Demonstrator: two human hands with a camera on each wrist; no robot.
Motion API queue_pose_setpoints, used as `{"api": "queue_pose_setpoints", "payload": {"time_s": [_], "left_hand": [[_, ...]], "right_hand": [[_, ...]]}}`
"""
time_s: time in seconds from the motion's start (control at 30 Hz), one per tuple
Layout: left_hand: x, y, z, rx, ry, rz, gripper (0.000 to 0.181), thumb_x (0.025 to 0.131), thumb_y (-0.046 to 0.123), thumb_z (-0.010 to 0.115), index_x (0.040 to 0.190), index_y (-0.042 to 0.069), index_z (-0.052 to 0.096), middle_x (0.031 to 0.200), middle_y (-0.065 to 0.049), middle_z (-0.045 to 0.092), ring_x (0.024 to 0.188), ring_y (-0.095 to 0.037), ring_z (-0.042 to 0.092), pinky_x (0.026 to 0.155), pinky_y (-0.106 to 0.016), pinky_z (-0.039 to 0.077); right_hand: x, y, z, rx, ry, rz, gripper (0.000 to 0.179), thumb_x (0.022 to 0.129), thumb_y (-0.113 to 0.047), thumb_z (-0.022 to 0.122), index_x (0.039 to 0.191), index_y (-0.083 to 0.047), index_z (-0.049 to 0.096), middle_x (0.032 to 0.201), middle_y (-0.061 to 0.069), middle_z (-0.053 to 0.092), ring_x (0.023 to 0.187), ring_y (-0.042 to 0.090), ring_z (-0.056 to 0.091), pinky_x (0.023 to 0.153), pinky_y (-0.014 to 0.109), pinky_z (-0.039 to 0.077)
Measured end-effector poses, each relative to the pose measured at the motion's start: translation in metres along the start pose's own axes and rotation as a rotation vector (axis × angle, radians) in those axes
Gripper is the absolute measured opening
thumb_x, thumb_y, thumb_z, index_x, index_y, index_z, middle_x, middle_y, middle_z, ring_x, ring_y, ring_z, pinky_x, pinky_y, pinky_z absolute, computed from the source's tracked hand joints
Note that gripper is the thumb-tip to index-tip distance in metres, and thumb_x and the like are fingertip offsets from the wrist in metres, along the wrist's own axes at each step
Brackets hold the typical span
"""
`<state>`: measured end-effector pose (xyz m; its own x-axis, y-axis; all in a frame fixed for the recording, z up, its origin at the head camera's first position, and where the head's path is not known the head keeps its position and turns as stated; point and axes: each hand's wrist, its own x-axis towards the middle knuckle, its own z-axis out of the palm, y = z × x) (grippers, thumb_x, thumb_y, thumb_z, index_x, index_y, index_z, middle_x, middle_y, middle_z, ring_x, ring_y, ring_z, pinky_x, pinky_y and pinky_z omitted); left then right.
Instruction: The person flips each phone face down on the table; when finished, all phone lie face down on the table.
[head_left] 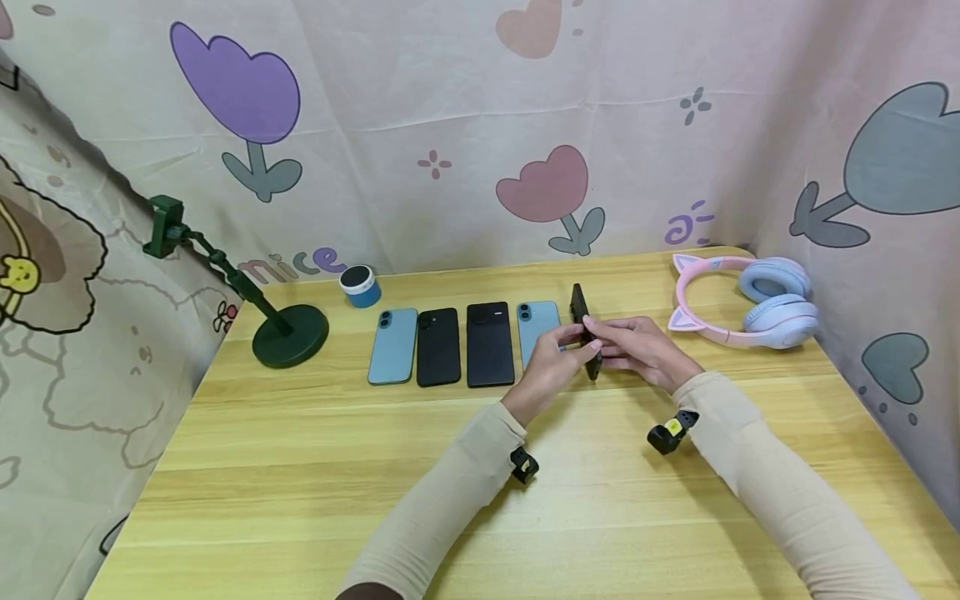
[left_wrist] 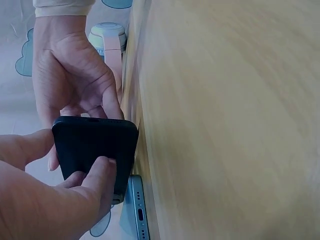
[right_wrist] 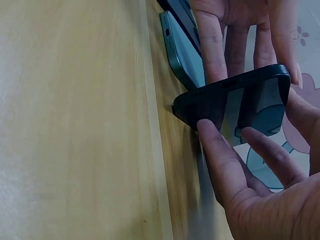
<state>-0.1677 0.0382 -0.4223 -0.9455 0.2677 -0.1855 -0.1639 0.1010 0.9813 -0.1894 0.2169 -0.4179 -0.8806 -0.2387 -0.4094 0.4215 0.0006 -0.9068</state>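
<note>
A black smartphone (head_left: 577, 302) stands tilted up on its long side between both hands at the right end of a row of phones. My left hand (head_left: 546, 367) holds it from the left, fingertips against the dark back (left_wrist: 85, 145) and thumb at its edge. From the other side my right hand (head_left: 647, 346) grips it, with fingertips on the glossy, reflecting face (right_wrist: 235, 112). Just left of it lies a light blue phone (head_left: 537, 321), partly covered by the left hand. Whether the held phone touches the table cannot be told.
Further left lie a large black phone (head_left: 491, 346), a smaller black phone (head_left: 438, 348) and another light blue phone (head_left: 392, 346). A blue-and-white round jar (head_left: 362, 292) and a green stand (head_left: 292, 337) are at the left back. Pink cat-ear headphones (head_left: 780, 321) lie at the right.
</note>
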Motion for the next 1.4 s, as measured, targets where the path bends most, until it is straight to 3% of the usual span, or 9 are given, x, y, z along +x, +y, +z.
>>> {"api": "queue_pose_setpoints", "payload": {"time_s": [0.3,0.5,0.63,0.8,1.07,1.4], "left_hand": [[-0.003,0.001,0.001,0.044,-0.066,0.018,0.061,0.099,0.025,0.068,0.153,0.008,0.045,0.150,-0.008,0.049,0.130,-0.025,0.056,0.097,-0.034,0.053],[-0.005,0.001,0.002,0.244,-0.085,0.036,0.062,0.098,0.033,0.069,0.152,0.011,0.047,0.152,-0.008,0.049,0.133,-0.026,0.052,0.099,-0.039,0.051],[-0.004,0.000,0.003,0.346,-0.113,0.108,0.064,0.098,0.029,0.070,0.151,0.003,0.046,0.149,-0.014,0.050,0.127,-0.022,0.055,0.100,-0.034,0.050],[-0.003,-0.001,0.005,0.505,-0.124,0.185,0.066,0.098,0.030,0.070,0.150,-0.002,0.046,0.154,-0.018,0.044,0.142,-0.024,0.040,0.116,-0.037,0.034],[-0.009,0.000,0.009,0.671,-0.140,0.123,0.066,0.099,0.037,0.066,0.154,0.008,0.043,0.164,-0.010,0.029,0.150,-0.028,0.028,0.119,-0.046,0.029],[-0.008,0.002,0.012,0.757,-0.173,0.115,0.064,0.100,0.039,0.064,0.154,0.009,0.044,0.165,-0.011,0.025,0.149,-0.034,0.028,0.119,-0.048,0.028]], "right_hand": [[-0.003,-0.003,-0.001,0.014,0.009,-0.010,0.066,0.098,-0.035,0.068,0.146,0.006,0.048,0.118,0.016,0.071,0.094,0.018,0.074,0.085,0.033,0.058],[-0.003,-0.004,-0.004,0.075,0.047,-0.021,0.064,0.099,-0.029,0.069,0.147,0.007,0.045,0.105,0.002,0.074,0.100,0.020,0.072,0.087,0.032,0.057],[-0.003,-0.004,-0.006,0.103,0.079,-0.026,0.062,0.099,-0.024,0.069,0.146,0.008,0.044,0.098,0.000,0.075,0.092,0.017,0.074,0.083,0.031,0.058],[-0.006,-0.004,-0.007,0.130,0.101,-0.023,0.060,0.099,-0.019,0.068,0.147,0.009,0.043,0.095,0.000,0.076,0.086,0.014,0.074,0.080,0.029,0.059],[-0.007,0.000,-0.012,0.114,0.149,-0.057,0.058,0.098,-0.015,0.070,0.144,0.009,0.046,0.094,0.000,0.077,0.085,0.013,0.074,0.078,0.027,0.059],[-0.005,0.008,-0.017,0.032,0.244,-0.086,0.053,0.095,-0.018,0.074,0.136,0.011,0.056,0.087,-0.003,0.076,0.079,0.009,0.073,0.075,0.025,0.059]]}}
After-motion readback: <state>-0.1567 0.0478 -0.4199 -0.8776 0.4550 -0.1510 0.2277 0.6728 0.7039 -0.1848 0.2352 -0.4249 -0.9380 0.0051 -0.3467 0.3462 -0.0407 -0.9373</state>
